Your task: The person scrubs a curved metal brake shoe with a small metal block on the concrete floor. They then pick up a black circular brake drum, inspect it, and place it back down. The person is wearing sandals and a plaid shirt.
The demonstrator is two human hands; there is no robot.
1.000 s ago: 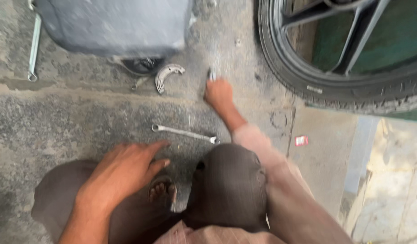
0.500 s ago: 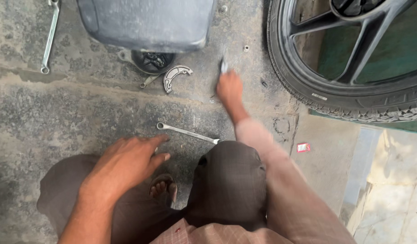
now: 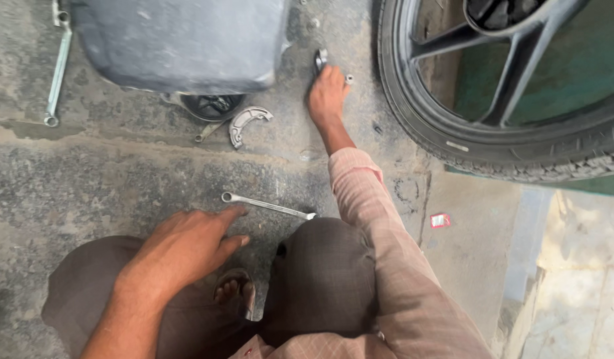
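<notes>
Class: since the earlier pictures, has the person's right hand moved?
Yes. The right hand has reached farther from the floor wrench, toward a small metal part.

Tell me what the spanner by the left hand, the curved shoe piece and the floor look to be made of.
Spanner: bright, probably plated steel, silvery and shiny. Curved shoe piece: dull grey cast metal, likely aluminium, matte with ribs. Floor: rough concrete, grey, pitted, cracked and stained.

The floor (image 3: 87, 179) is mottled grey concrete, paler beige at four o'clock. A silver wrench (image 3: 267, 205) lies near centre. At twelve o'clock sits a dull grey-blue seat (image 3: 180, 43); at two o'clock a black tyre (image 3: 453, 126) before green. The sleeve (image 3: 387, 266) is pink with faint checks, the trousers (image 3: 327, 279) brown. A small red scrap (image 3: 440, 221) lies at three o'clock.
</notes>
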